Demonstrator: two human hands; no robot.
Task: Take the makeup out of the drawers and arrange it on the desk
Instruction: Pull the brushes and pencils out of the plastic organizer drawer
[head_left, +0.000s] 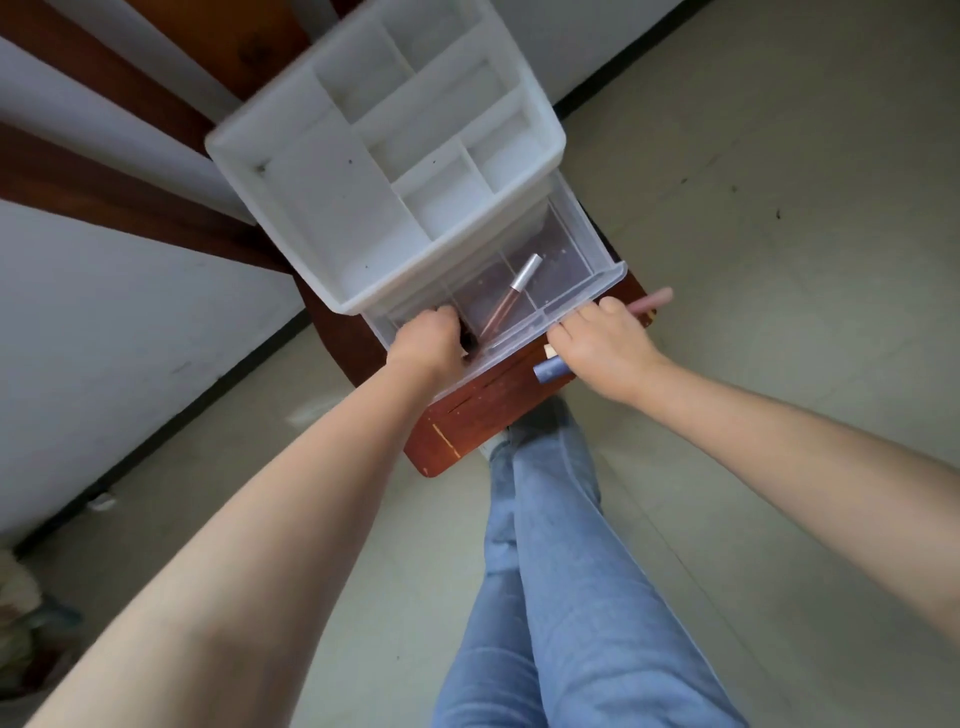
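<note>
The left hand (426, 340) curls into the clear drawer (582, 293) over something dark, its grip hidden; the right hand (602, 345) grips a pink tube (652, 301) (mostly covered); a lip gloss (511, 293) lies inside the drawer

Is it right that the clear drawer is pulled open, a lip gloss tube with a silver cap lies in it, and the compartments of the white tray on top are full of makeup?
Not quite. The head view shows the white tray with bare compartments, no makeup in them. The rest holds: the clear drawer is pulled open and the lip gloss tube with a silver cap lies in it.
</note>
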